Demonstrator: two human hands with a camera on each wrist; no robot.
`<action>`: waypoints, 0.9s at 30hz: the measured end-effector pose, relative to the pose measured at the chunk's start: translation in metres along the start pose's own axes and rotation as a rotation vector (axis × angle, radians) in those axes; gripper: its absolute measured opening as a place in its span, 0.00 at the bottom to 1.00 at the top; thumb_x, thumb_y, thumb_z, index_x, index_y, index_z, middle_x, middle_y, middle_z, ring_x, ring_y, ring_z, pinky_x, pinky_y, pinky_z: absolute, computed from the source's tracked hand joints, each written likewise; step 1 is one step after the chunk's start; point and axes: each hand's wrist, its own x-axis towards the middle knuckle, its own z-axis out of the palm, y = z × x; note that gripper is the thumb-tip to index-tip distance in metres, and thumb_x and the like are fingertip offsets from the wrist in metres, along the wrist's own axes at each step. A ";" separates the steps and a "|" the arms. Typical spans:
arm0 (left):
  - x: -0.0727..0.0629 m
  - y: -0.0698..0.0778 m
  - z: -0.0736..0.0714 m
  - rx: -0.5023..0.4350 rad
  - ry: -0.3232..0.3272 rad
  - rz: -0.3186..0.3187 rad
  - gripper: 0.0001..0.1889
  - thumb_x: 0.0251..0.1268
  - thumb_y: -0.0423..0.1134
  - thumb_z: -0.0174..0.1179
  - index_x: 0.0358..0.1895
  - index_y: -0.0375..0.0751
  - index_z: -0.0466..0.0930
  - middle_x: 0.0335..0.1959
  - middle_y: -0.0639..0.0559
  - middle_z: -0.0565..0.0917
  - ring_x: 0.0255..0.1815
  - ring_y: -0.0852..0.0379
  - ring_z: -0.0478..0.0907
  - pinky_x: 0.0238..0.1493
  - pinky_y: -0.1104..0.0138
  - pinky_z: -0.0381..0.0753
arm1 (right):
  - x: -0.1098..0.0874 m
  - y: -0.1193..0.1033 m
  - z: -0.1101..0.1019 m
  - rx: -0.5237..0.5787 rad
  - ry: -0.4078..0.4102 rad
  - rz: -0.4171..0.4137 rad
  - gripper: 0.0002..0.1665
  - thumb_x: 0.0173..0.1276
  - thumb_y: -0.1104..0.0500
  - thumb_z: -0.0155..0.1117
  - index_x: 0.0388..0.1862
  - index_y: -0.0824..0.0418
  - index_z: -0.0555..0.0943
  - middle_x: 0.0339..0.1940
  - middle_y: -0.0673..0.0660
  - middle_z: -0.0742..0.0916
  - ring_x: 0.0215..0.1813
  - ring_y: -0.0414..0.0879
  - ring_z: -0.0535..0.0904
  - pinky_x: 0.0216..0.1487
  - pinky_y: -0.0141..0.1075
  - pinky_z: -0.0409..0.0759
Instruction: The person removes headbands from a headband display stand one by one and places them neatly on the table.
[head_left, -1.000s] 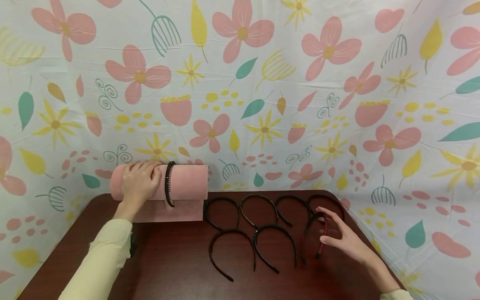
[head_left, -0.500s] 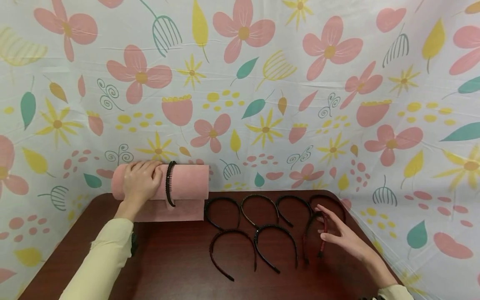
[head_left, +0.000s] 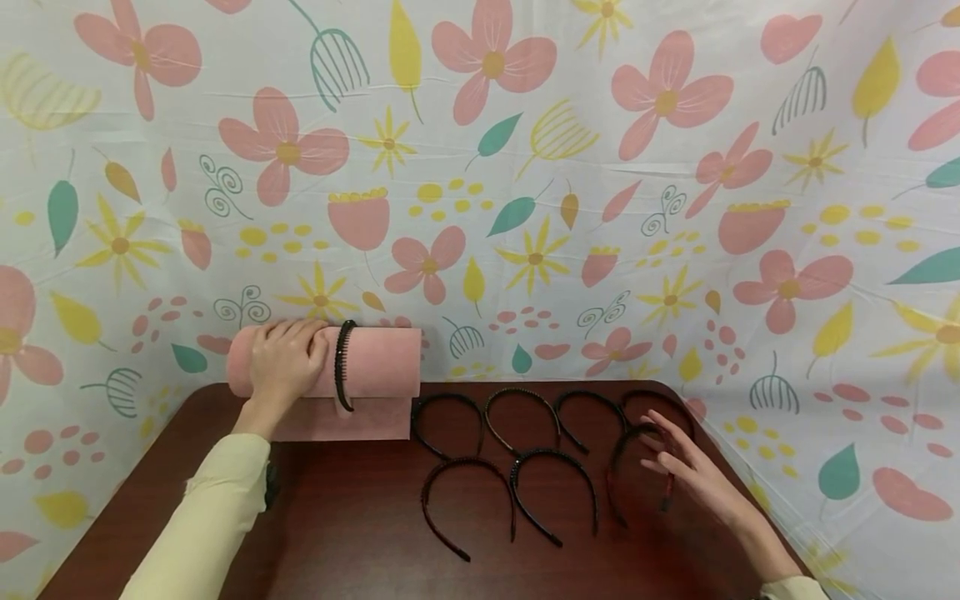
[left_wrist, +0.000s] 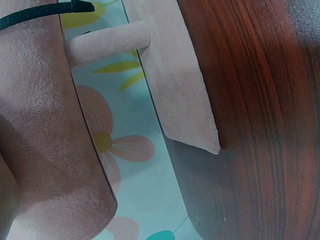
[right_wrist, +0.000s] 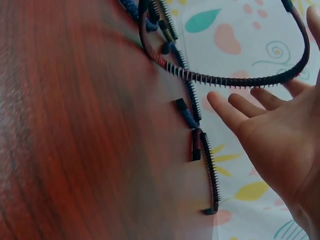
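A pink plush headband stand (head_left: 382,362), a padded roll above a flat base, stands at the back left of the table. My left hand (head_left: 285,362) grips the roll from above, fingers curved over it. A black toothed headband (head_left: 342,367) sits around the roll, right of that hand. At the right, my right hand (head_left: 693,475) is beside a dark red and black headband (head_left: 613,479), its fingers extended and partly covering the band's right side. In the right wrist view this headband (right_wrist: 225,81) passes just above the fingertips; whether they touch it is unclear.
Several headbands lie on the dark wooden table (head_left: 352,517): a back row including a patterned one (head_left: 487,417), and in front a brown one (head_left: 424,500) and a black one (head_left: 596,500). Floral cloth (head_left: 480,208) hangs behind.
My right hand's thumb and fingers have loosened from the red and black headband, and the hand has shifted slightly right. The band's arms now stand wider apart. My left hand stays on the stand.
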 end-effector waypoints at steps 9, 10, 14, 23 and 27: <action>0.000 -0.001 0.001 -0.004 0.001 0.003 0.18 0.68 0.46 0.49 0.44 0.42 0.88 0.45 0.46 0.89 0.48 0.42 0.84 0.58 0.46 0.74 | -0.007 0.013 0.002 -0.320 0.211 0.216 0.37 0.81 0.55 0.46 0.82 0.46 0.46 0.77 0.67 0.64 0.67 0.17 0.62 0.54 0.19 0.70; 0.000 -0.001 0.001 -0.004 -0.002 0.004 0.18 0.69 0.46 0.49 0.44 0.42 0.88 0.45 0.46 0.89 0.48 0.42 0.84 0.58 0.46 0.74 | -0.007 0.015 0.002 -0.327 0.226 0.233 0.37 0.81 0.54 0.47 0.82 0.46 0.47 0.77 0.66 0.64 0.67 0.17 0.61 0.54 0.18 0.70; 0.000 -0.001 0.001 -0.003 -0.007 -0.001 0.18 0.68 0.46 0.49 0.44 0.42 0.88 0.45 0.46 0.89 0.48 0.42 0.84 0.58 0.46 0.74 | -0.007 0.020 0.003 -0.347 0.271 0.271 0.37 0.80 0.50 0.49 0.82 0.49 0.49 0.75 0.66 0.66 0.65 0.18 0.63 0.52 0.19 0.71; 0.000 0.002 0.000 -0.010 0.002 -0.001 0.18 0.68 0.45 0.49 0.43 0.42 0.88 0.44 0.45 0.89 0.48 0.42 0.84 0.58 0.46 0.74 | -0.007 0.027 0.003 -0.413 0.312 0.385 0.40 0.78 0.45 0.52 0.80 0.58 0.52 0.72 0.65 0.70 0.62 0.26 0.69 0.52 0.28 0.76; 0.000 0.002 0.000 -0.013 -0.002 -0.004 0.18 0.68 0.45 0.49 0.43 0.42 0.88 0.44 0.45 0.89 0.48 0.42 0.84 0.58 0.46 0.73 | -0.007 0.030 0.004 -0.438 0.318 0.421 0.41 0.77 0.43 0.53 0.80 0.60 0.54 0.71 0.66 0.71 0.69 0.55 0.69 0.54 0.37 0.77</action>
